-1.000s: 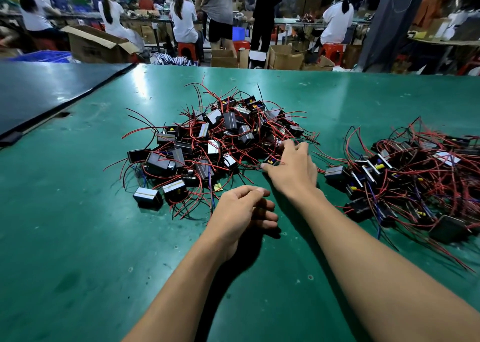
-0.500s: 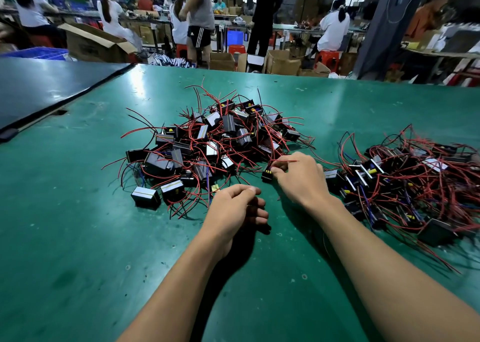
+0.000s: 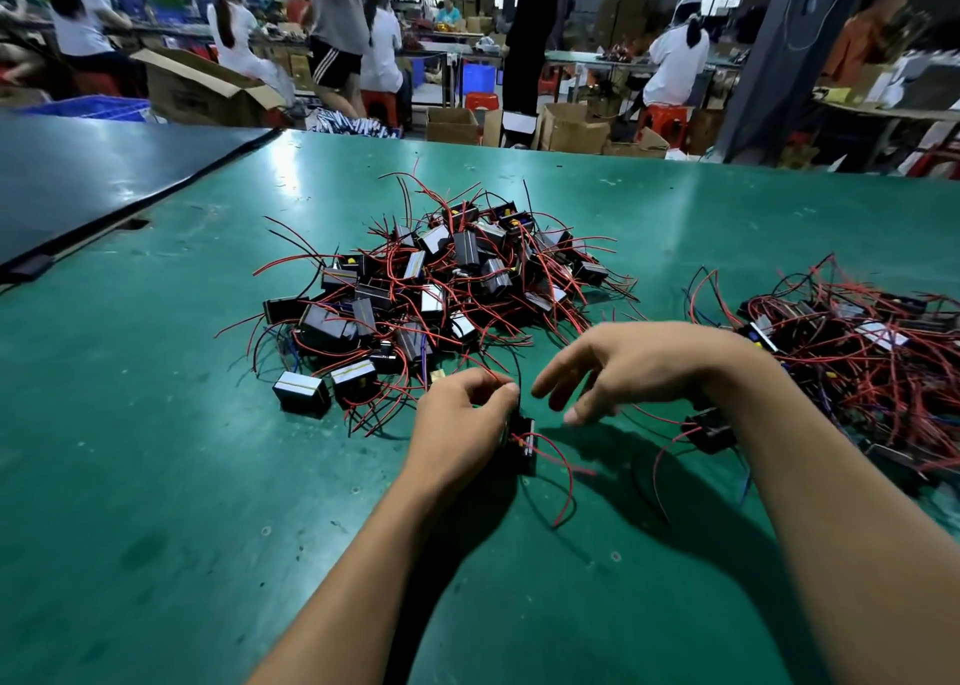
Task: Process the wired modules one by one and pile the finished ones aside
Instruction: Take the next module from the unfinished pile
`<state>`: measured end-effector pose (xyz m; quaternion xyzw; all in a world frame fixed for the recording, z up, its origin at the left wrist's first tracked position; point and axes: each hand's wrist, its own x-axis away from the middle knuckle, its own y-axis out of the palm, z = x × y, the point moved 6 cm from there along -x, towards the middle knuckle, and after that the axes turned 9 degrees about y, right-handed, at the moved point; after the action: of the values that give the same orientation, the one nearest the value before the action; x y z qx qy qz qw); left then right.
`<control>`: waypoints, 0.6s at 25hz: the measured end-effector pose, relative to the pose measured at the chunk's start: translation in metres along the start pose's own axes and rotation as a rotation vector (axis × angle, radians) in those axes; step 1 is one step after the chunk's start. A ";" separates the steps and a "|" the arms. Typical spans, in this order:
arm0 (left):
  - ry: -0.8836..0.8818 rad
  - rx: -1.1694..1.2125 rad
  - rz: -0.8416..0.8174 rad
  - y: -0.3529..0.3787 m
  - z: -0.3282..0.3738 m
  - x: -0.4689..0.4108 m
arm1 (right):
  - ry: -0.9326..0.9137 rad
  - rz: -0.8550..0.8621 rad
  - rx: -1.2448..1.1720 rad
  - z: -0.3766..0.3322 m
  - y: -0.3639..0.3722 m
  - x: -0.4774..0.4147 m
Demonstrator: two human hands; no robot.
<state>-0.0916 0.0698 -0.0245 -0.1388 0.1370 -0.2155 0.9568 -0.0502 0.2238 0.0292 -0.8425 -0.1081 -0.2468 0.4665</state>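
- Bench (image 3: 156,476): green, smooth and glossy, with scuffs and small pits.
- Central pile (image 3: 441,289): beyond the left hand. Black box-shaped modules, several with pale striped faces, lie tangled in thin red and black wires that spring outward in loops.
- Left hand (image 3: 460,419): fingers curled tight, gripping one module and its wires.
- Held module (image 3: 523,442): small black block at the right edge of the left hand, low over the bench. Thin red leads curl down from it.
- Right hand (image 3: 639,367): just right of the left hand and not touching it. Fingers are spread and lightly bent, holding nothing.
- Loose module (image 3: 709,432): black block on the bench beneath the right wrist, trailing red and black leads.
- Right pile (image 3: 857,341): right of the right hand. A denser red-wire tangle over black modules, with white labels and yellow flecks.
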 end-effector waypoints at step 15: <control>-0.001 0.082 -0.022 0.009 -0.005 -0.003 | 0.270 0.917 -0.285 -0.021 -0.047 -0.102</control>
<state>-0.0924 0.0777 -0.0315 -0.1011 0.1259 -0.2316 0.9593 -0.1635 0.2371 0.0204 -0.8192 0.3696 -0.1356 0.4170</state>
